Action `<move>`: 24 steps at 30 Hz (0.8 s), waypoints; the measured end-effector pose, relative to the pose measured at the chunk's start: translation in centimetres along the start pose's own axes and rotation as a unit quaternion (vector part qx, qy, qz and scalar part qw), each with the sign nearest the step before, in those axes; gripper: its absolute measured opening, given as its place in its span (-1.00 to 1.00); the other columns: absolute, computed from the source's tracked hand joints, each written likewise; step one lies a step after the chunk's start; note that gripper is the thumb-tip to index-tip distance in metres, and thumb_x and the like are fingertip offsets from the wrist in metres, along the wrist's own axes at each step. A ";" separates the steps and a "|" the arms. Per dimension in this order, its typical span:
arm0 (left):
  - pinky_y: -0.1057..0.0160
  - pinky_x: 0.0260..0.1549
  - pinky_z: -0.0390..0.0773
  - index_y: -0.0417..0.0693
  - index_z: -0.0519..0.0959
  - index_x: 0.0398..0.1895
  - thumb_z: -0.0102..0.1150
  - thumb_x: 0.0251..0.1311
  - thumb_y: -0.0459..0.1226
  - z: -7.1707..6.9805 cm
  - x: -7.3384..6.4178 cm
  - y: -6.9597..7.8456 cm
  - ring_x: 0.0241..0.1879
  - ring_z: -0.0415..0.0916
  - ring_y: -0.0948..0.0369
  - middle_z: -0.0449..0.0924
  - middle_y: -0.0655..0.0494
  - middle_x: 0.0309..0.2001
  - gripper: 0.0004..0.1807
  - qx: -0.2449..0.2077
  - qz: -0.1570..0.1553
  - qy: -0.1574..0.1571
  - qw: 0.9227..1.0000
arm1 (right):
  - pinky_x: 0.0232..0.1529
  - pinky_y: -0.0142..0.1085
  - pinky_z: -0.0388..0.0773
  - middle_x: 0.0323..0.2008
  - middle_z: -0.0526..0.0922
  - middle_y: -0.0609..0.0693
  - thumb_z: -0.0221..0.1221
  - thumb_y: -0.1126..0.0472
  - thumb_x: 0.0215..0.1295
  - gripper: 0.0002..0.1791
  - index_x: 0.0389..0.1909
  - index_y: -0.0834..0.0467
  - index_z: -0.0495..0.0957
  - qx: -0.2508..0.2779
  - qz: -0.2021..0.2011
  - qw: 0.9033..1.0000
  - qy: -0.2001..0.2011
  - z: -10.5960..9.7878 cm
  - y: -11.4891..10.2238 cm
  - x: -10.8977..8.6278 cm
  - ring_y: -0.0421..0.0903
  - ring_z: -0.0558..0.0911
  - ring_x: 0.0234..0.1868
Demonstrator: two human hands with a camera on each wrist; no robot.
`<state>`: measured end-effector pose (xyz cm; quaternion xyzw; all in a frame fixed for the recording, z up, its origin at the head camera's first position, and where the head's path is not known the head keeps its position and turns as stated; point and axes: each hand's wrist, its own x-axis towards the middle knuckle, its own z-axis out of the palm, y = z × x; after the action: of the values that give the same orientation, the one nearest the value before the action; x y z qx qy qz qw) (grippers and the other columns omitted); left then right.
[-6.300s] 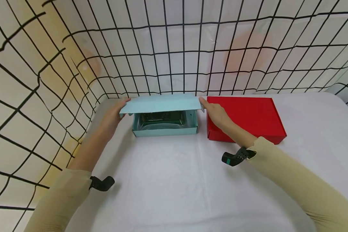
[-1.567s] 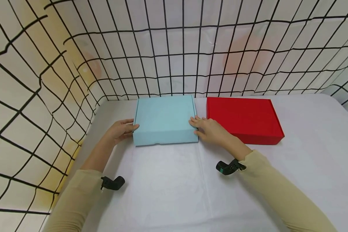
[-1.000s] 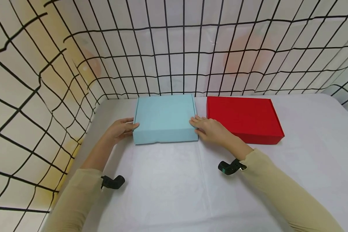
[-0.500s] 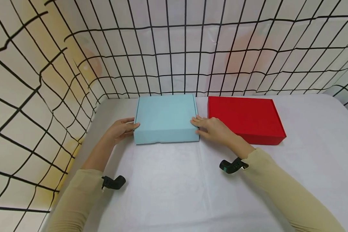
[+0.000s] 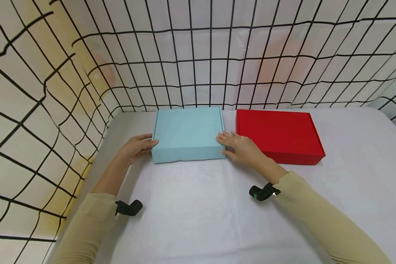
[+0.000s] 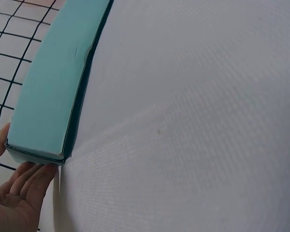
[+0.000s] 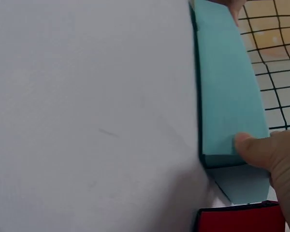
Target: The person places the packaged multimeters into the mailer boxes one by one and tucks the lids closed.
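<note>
A light blue cardboard box [image 5: 188, 128] lies on the white cloth with its lid down; its inside is hidden. My left hand [image 5: 136, 148] touches its left end near the front, thumb at the top edge and fingers along the side. At the right front corner, my right hand [image 5: 239, 146] rests fingers on the lid, with the thumb against the front face. In the left wrist view, the front flap [image 6: 53, 82] has a small notch at its lower edge. A pale side panel [image 7: 241, 183] slants out below the right end in the right wrist view.
A closed red box [image 5: 278, 135] stands just right of the blue one, close to my right hand. Black wire mesh [image 5: 211, 58] rises behind and along the left of the white-covered table [image 5: 191, 212].
Earlier the lid was half raised over a dark green item in clear plastic. It has come down; both hands moved forward to the front corners. The front flap sits slightly lower than 1.6 seconds ago.
</note>
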<state>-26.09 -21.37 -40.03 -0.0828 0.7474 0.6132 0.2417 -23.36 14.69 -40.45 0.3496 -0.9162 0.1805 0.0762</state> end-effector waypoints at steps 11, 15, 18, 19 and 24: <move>0.15 0.26 0.19 -0.12 0.02 0.39 0.18 0.13 -0.15 -0.1 -0.1 0.0 0.21 0.25 0.07 0.19 -0.08 0.29 -0.19 -0.011 -0.001 0.002 1.000 | 0.23 -0.07 0.23 0.17 0.42 0.16 0.30 0.25 0.03 -0.37 0.18 0.24 0.37 -0.016 -0.012 1.000 0.014 0.5 0.0 -0.1 0.08 0.36 0.23; 0.16 0.26 0.18 -0.10 0.03 0.39 0.20 0.11 -0.14 0.0 -0.1 -0.1 0.18 0.27 0.11 0.18 -0.08 0.30 -0.17 -0.011 -0.001 0.001 1.000 | 0.22 -0.07 0.25 0.14 0.46 0.16 0.31 0.26 0.01 -0.39 0.15 0.25 0.40 -0.033 -0.027 0.998 0.044 1.0 0.1 -0.3 0.07 0.39 0.21; 0.16 0.26 0.19 -0.11 0.01 0.39 0.18 0.13 -0.14 0.0 -0.1 0.0 0.13 0.32 0.17 0.17 -0.09 0.31 -0.18 -0.007 0.004 -0.002 1.000 | 0.21 -0.07 0.27 0.10 0.49 0.16 0.31 0.27 0.02 -0.43 0.12 0.26 0.44 -0.046 -0.040 0.996 0.071 1.4 0.2 -0.4 0.06 0.43 0.17; 0.16 0.25 0.20 -0.11 0.03 0.39 0.18 0.13 -0.14 0.0 -0.1 0.0 0.10 0.35 0.20 0.17 -0.08 0.31 -0.19 -0.006 0.004 -0.001 1.000 | 0.21 -0.07 0.27 0.10 0.49 0.16 0.30 0.27 0.02 -0.44 0.11 0.26 0.44 -0.048 -0.042 0.995 0.077 1.5 0.2 -0.4 0.06 0.43 0.17; 0.15 0.24 0.21 -0.15 0.02 0.39 0.15 0.16 -0.16 0.1 -0.1 -0.1 0.00 0.39 0.26 0.16 -0.09 0.31 -0.21 -0.007 0.011 -0.006 1.000 | 0.22 -0.07 0.25 0.11 0.48 0.16 0.32 0.30 -0.02 -0.40 0.12 0.26 0.43 -0.046 -0.043 0.995 0.082 1.7 0.2 -0.6 0.06 0.42 0.18</move>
<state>-25.93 -21.34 -40.04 -0.0728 0.7428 0.6212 0.2389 -23.07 14.57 -42.23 0.3690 -0.8983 0.1626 0.1747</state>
